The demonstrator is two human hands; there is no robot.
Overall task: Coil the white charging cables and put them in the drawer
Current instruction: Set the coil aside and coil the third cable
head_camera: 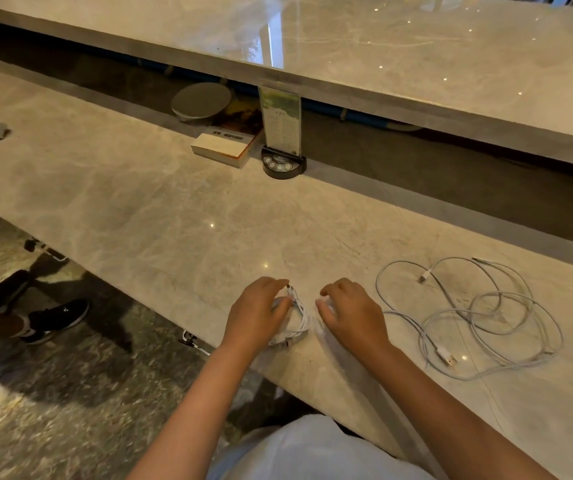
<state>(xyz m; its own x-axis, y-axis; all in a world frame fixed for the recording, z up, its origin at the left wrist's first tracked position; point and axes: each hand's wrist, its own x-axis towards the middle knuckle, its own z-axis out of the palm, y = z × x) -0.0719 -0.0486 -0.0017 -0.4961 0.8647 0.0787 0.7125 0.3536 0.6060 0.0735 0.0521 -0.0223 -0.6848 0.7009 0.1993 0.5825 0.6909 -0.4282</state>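
**Both hands at a small coil near the counter's front edge**

A coiled white cable (pixel 297 322) lies on the marble counter (pixel 160 216), close to its near edge, with one plug end poking up at the top of the bundle. The left hand (pixel 255 315) rests on the coil's left side, fingers curled loosely over the loops and touching them; whether it truly grips them cannot be told. The right hand (pixel 352 313) hovers just beside the coil on its right, fingers spread and bent, the fingertips near the loops but contact is unclear. To the right, apart from the hands, loose white cables (pixel 475 317) sprawl in tangled loops with their plugs showing. Farther back stand a book (pixel 224 145), a round grey disc (pixel 202 100) and a card holder on a black base (pixel 283 162).
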